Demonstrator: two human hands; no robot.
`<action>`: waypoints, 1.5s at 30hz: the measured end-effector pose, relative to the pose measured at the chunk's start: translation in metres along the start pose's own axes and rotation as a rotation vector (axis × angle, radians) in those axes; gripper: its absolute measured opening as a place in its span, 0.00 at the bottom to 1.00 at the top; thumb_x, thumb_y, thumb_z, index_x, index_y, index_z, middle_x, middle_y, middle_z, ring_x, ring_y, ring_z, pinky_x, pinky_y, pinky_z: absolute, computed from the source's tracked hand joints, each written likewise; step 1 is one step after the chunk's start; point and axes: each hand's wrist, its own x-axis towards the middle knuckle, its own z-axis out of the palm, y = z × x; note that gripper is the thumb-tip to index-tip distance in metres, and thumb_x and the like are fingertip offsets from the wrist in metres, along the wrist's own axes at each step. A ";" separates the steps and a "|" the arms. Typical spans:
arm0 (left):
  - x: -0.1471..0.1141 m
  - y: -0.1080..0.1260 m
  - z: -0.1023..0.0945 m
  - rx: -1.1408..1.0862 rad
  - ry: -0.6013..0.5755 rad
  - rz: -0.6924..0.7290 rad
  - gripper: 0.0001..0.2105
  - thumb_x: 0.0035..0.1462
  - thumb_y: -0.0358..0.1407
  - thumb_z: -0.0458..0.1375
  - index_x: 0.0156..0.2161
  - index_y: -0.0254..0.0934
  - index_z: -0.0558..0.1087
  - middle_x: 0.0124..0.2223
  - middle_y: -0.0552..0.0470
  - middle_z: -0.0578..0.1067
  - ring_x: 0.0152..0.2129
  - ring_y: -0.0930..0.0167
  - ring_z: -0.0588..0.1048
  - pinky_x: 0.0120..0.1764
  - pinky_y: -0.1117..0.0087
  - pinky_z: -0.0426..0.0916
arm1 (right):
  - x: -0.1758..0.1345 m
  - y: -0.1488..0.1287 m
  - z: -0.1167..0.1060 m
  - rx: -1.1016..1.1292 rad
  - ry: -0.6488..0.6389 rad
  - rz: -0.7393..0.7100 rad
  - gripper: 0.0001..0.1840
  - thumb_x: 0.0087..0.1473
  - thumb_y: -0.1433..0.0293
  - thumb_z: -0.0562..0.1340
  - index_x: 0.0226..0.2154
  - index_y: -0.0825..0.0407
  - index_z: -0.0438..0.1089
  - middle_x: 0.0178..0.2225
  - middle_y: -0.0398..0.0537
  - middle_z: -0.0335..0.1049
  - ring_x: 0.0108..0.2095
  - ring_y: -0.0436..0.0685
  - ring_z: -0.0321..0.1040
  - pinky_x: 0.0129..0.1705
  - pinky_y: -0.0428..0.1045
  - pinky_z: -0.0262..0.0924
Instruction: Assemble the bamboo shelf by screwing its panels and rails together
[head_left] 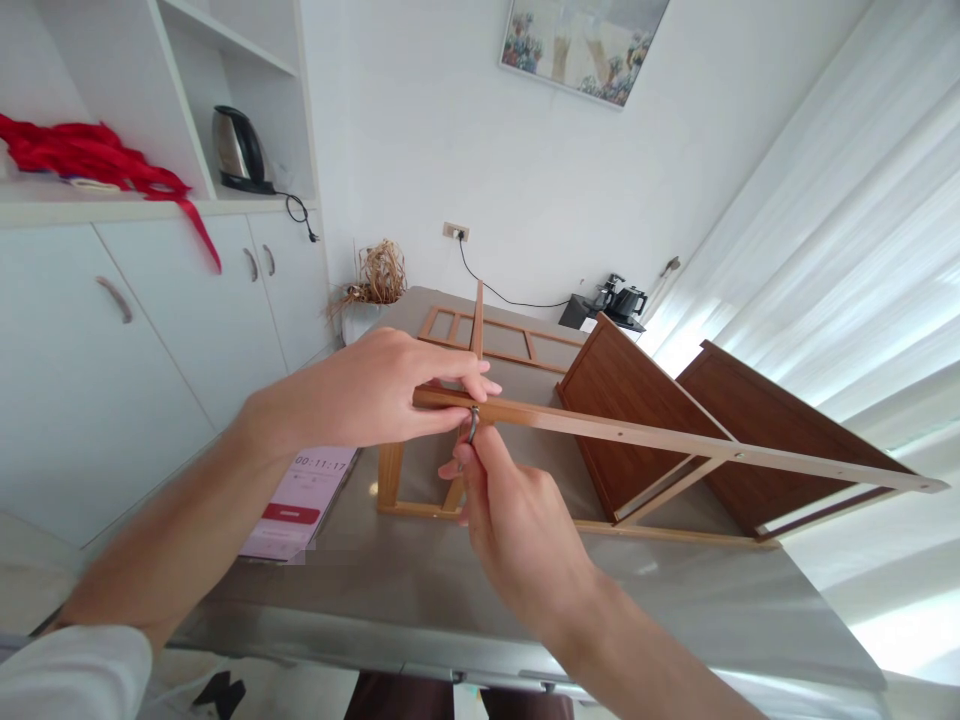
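Note:
On its side on the table (450, 575) lies a wooden shelf unit, its long upper rail (660, 437) running left to right. My left hand (382, 390) is closed around the rail's left end, fingers on top and thumb along the near side. Just below, my right hand (517, 510) pinches a small bent metal hex key (473, 425), whose tip meets the rail at a joint. A crosspiece (478, 325) rises behind that joint. Two brown shelf panels (637, 410) stand between the rails on the right. My fingers hide part of the joint.
Behind the unit lies a separate slatted wooden frame (510, 340). A tablet (300, 500) showing a timer sits at the table's left. A black kettle set (619, 300) stands at the far right, with its cord running to the wall socket (455, 232). White cabinets (180, 300) line the left.

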 end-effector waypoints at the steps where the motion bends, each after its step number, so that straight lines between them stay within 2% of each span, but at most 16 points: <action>1: 0.000 0.000 0.000 0.000 0.000 -0.001 0.08 0.61 0.39 0.59 0.46 0.47 0.75 0.52 0.60 0.79 0.52 0.69 0.76 0.52 0.73 0.69 | -0.002 0.003 0.003 -0.069 0.046 -0.063 0.10 0.70 0.68 0.45 0.38 0.48 0.57 0.30 0.39 0.77 0.20 0.50 0.70 0.21 0.46 0.42; 5: 0.000 0.000 0.001 0.008 0.001 -0.003 0.08 0.61 0.39 0.59 0.45 0.47 0.75 0.51 0.60 0.79 0.53 0.69 0.76 0.53 0.73 0.69 | -0.005 0.010 0.007 -0.237 0.177 -0.225 0.10 0.70 0.69 0.47 0.35 0.48 0.56 0.25 0.36 0.72 0.19 0.49 0.66 0.21 0.47 0.38; 10: 0.001 0.001 0.000 0.007 -0.005 -0.003 0.09 0.61 0.39 0.59 0.46 0.47 0.75 0.52 0.60 0.79 0.52 0.70 0.76 0.54 0.73 0.68 | -0.001 0.014 -0.001 -0.382 0.257 -0.256 0.08 0.67 0.72 0.50 0.34 0.49 0.58 0.22 0.35 0.65 0.15 0.48 0.57 0.20 0.47 0.34; 15: 0.001 0.001 0.000 0.013 -0.001 -0.007 0.09 0.61 0.39 0.59 0.46 0.47 0.75 0.52 0.60 0.79 0.53 0.70 0.76 0.54 0.73 0.67 | 0.002 0.017 -0.009 -0.488 0.240 -0.278 0.08 0.64 0.75 0.53 0.32 0.49 0.58 0.20 0.34 0.61 0.15 0.48 0.53 0.20 0.47 0.33; 21: 0.001 0.000 0.000 -0.015 -0.003 -0.014 0.09 0.61 0.38 0.58 0.46 0.47 0.76 0.51 0.59 0.79 0.52 0.69 0.77 0.53 0.73 0.68 | 0.001 0.011 -0.021 -0.618 0.215 -0.294 0.07 0.60 0.78 0.54 0.34 0.50 0.61 0.20 0.35 0.62 0.13 0.49 0.52 0.20 0.47 0.32; 32: 0.001 0.001 0.000 -0.032 -0.009 -0.034 0.09 0.61 0.39 0.59 0.46 0.47 0.76 0.52 0.59 0.79 0.52 0.69 0.76 0.55 0.72 0.68 | 0.001 0.011 -0.028 -0.698 0.212 -0.313 0.09 0.55 0.80 0.56 0.31 0.50 0.60 0.20 0.36 0.62 0.13 0.49 0.55 0.20 0.47 0.31; 40: 0.001 0.001 -0.001 -0.001 0.004 -0.003 0.10 0.61 0.41 0.59 0.46 0.47 0.76 0.51 0.58 0.80 0.51 0.68 0.77 0.52 0.72 0.71 | 0.003 0.004 -0.039 -0.771 0.067 -0.261 0.11 0.53 0.82 0.56 0.35 0.50 0.63 0.22 0.38 0.65 0.15 0.51 0.62 0.20 0.48 0.30; 45: 0.002 0.002 -0.001 -0.008 0.005 -0.006 0.09 0.61 0.40 0.59 0.46 0.47 0.76 0.51 0.59 0.80 0.50 0.68 0.78 0.51 0.73 0.70 | 0.004 -0.002 -0.048 -0.799 -0.012 -0.234 0.12 0.51 0.82 0.56 0.34 0.49 0.62 0.22 0.38 0.66 0.15 0.51 0.63 0.20 0.49 0.30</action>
